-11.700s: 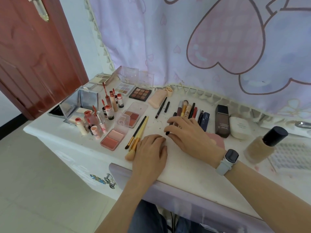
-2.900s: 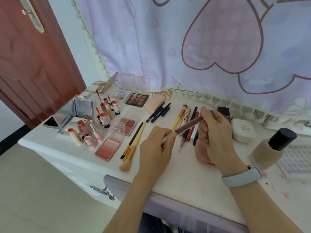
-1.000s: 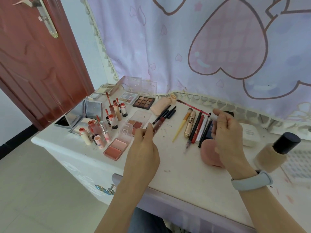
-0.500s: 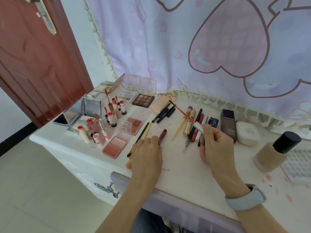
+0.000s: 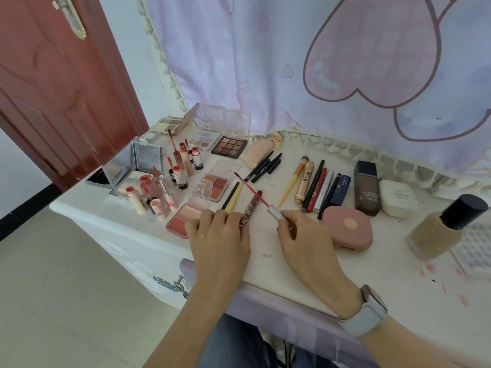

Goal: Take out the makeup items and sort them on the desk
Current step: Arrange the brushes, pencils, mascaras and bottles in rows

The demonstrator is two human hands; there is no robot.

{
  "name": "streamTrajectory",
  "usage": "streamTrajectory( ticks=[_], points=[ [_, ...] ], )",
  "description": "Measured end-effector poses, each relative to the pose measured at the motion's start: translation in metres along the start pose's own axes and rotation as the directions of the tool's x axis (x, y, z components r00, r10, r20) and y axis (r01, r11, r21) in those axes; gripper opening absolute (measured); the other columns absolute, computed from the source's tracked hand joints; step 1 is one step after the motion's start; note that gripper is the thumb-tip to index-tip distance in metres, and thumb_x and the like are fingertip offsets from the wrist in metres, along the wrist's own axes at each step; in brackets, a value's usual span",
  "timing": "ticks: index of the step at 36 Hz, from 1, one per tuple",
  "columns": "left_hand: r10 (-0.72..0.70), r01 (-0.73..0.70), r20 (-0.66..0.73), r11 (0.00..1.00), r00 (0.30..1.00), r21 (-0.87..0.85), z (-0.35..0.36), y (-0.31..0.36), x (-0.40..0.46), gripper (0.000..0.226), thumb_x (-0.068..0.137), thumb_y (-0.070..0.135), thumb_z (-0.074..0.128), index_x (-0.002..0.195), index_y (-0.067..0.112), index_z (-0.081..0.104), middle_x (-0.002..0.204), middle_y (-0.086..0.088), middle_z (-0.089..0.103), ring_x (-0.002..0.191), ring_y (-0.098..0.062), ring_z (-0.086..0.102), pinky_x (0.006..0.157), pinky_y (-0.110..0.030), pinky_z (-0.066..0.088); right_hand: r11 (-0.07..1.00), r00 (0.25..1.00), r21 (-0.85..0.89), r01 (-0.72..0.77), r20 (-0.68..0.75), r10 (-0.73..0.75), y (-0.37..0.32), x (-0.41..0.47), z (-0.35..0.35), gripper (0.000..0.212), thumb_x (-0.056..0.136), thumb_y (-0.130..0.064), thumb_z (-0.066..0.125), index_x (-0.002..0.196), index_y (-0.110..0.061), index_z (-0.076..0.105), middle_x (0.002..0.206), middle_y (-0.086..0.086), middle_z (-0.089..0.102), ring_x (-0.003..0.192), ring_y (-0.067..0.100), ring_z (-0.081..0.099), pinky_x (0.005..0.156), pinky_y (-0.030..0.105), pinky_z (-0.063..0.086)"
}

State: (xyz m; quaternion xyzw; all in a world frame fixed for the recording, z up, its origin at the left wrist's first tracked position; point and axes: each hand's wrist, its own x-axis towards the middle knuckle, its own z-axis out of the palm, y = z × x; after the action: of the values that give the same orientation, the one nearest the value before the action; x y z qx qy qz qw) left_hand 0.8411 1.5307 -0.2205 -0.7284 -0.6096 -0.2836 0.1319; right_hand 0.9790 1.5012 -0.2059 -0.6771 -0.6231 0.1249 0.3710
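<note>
Your left hand pinches the dark red lip gloss tube, low over the desk. Your right hand pinches the applicator wand by its silver collar. Both are light, stiff and slick; grip near the collar.

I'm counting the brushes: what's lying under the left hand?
Two brush handles, one black and one yellow, run under the left hand. Their bristle ends are hidden by it, as is part of the blush palette.
</note>
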Motion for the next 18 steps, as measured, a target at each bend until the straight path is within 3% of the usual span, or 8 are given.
streamTrajectory(
  ticks=[5, 9, 18],
  points=[
    [-0.045, 0.045, 0.001, 0.999, 0.999, 0.005, 0.001, -0.003, 0.001, 0.014, 0.075, 0.025, 0.061, 0.066, 0.017, 0.067, 0.060, 0.003, 0.060, 0.064, -0.022, 0.052, 0.067, -0.032, 0.022, 0.997, 1.000, -0.080, 0.022, 0.007, -0.021, -0.002, -0.002, 0.009, 0.020, 0.094, -0.023, 0.049, 0.109, -0.013, 0.058, 0.094, -0.001, 0.056, 0.086, 0.014, 0.049, 0.068, 0.021, 0.030],
    [-0.057, 0.057, -0.002, 0.998, 0.998, 0.014, 0.003, -0.006, -0.001, 0.013, 0.074, 0.026, 0.064, 0.064, 0.018, 0.066, 0.060, 0.002, 0.060, 0.065, -0.022, 0.052, 0.068, -0.032, 0.022, 0.997, 1.000, -0.077, 0.000, 0.015, 0.001, -0.005, -0.001, 0.012, 0.023, 0.094, -0.024, 0.051, 0.109, -0.011, 0.060, 0.095, -0.005, 0.043, 0.091, 0.013, 0.045, 0.070, 0.020, 0.031],
    [-0.071, 0.072, -0.075, 0.997, 0.995, 0.006, 0.007, -0.007, -0.005, 0.014, 0.076, 0.026, 0.064, 0.065, 0.017, 0.067, 0.062, 0.002, 0.061, 0.067, -0.023, 0.052, 0.070, -0.033, 0.023, 0.986, 0.996, -0.163, 0.040, 0.081, -0.027, -0.008, -0.002, 0.015, 0.023, 0.096, -0.032, 0.044, 0.111, -0.017, 0.054, 0.103, 0.000, 0.054, 0.093, 0.015, 0.048, 0.072, 0.025, 0.037]
  ],
)
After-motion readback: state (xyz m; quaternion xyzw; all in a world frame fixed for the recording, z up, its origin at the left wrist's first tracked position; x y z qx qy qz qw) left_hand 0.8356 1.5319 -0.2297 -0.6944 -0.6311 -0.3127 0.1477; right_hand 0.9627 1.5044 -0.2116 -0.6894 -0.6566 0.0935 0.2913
